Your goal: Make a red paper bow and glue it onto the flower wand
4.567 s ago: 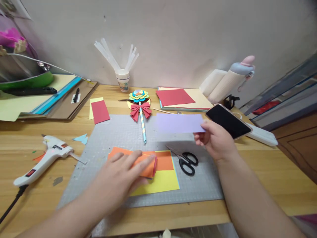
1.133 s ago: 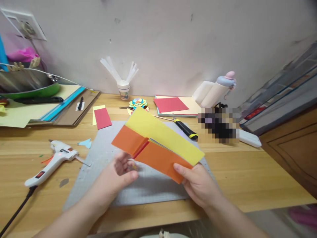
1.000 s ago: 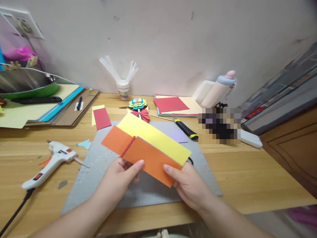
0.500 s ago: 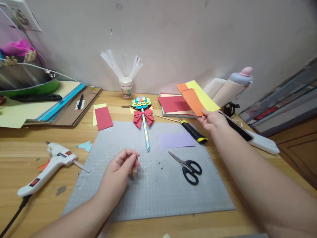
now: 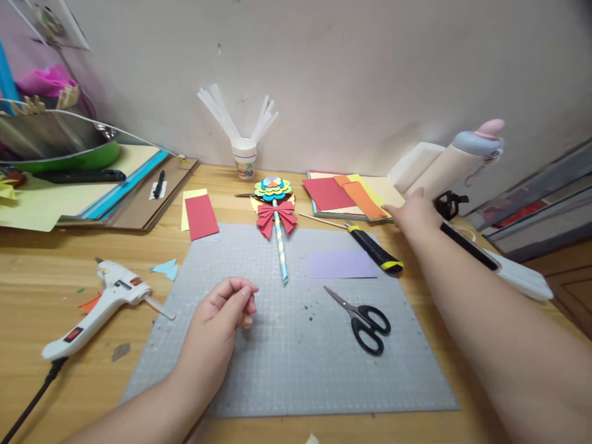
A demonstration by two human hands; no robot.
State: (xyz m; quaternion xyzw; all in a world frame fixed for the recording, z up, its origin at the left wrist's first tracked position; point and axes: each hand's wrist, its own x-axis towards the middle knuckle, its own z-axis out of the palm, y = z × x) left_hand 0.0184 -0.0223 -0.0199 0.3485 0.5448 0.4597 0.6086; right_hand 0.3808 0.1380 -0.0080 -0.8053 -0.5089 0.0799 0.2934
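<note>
My left hand (image 5: 226, 311) hovers over the grey cutting mat (image 5: 268, 364) with its fingers curled and thumb pressed to them; a small yellowish bit shows beneath, too hidden to name. At the back right, my right hand (image 5: 416, 216) has its fingertips closed at the near corner of orange paper (image 5: 363, 198) and yellow paper (image 5: 374, 192), which rest on the paper stack beside red paper (image 5: 328, 193). On the mat lie a purple paper strip (image 5: 342, 264), black-handled scissors (image 5: 361, 320) and a paper flower (image 5: 272, 189) with a red bow and striped stem.
A white glue gun (image 5: 102, 308) lies left of the mat. Red and yellow cards (image 5: 201, 217) are near the mat's back left corner. A utility knife (image 5: 375, 250) crosses its right edge. A paper cup (image 5: 244, 159) of glue sticks stands by the wall; a phone (image 5: 469, 246) lies right.
My right hand has lowered the orange and yellow papers onto the stack at the back. The left hand stays almost in place. The view has shifted slightly.
</note>
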